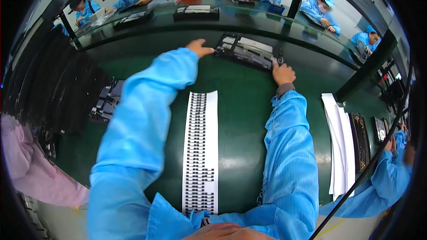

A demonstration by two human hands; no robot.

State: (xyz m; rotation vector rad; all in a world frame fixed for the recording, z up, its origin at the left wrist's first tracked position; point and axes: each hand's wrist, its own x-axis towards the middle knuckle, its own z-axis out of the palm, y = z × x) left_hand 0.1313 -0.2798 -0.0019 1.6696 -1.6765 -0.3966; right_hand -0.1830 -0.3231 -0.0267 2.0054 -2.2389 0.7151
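Note:
At the far side of the green table lies a black tray [224, 54] carrying an opened electronic device with a pale rectangular panel [254, 44]. My right hand [283, 74] grips the tray's right near corner. At its left end is my left hand [200, 48], its fingers apart and the thumb reaching to the tray's edge; whether it touches is unclear. Between my forearms a long white sheet [212, 122] runs toward me, set with rows of small black pieces. Some places along its right column are bare white.
Stacked black trays [53, 75] rise at the left, beside another opened device [106, 100]. White sheets [340, 146] and a black tray [359, 142] lie at the right. Beyond a raised shelf [195, 24], several co-workers in blue sit; a pink sleeve [40, 169] is near left.

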